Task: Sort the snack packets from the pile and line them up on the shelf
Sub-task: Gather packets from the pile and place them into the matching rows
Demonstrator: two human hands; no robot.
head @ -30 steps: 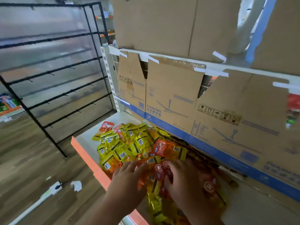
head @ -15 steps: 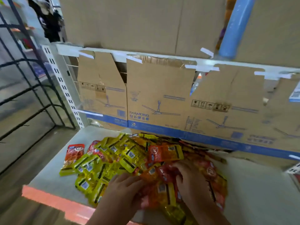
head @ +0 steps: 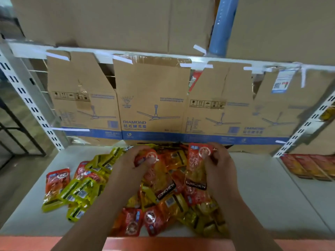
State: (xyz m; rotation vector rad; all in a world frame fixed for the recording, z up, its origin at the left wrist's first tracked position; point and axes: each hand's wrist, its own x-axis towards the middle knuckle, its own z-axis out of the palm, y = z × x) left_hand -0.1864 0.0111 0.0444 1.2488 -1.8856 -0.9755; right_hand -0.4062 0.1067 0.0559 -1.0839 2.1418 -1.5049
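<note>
A pile of red, orange and yellow snack packets (head: pixel 163 201) lies on the white shelf (head: pixel 272 201). My left hand (head: pixel 132 160) grips a red packet (head: pixel 147 157) at the back of the pile. My right hand (head: pixel 220 165) pinches the top of another red packet (head: pixel 196 169), which hangs upright above the pile. Several yellow packets (head: pixel 81 191) and one red packet (head: pixel 56 182) lie spread to the left.
Flattened cardboard boxes (head: pixel 152 104) line the shelf's back. A row of red and orange packets (head: pixel 311 165) sits on the neighbouring shelf at right. White slotted uprights (head: pixel 27 100) flank the bay. An orange edge strip (head: pixel 163 243) runs along the front. A black rack (head: pixel 10 131) stands at left.
Both hands have lifted from pressing on the pile, each now holding a red packet. The view has swung right and closer, facing the shelf squarely.
</note>
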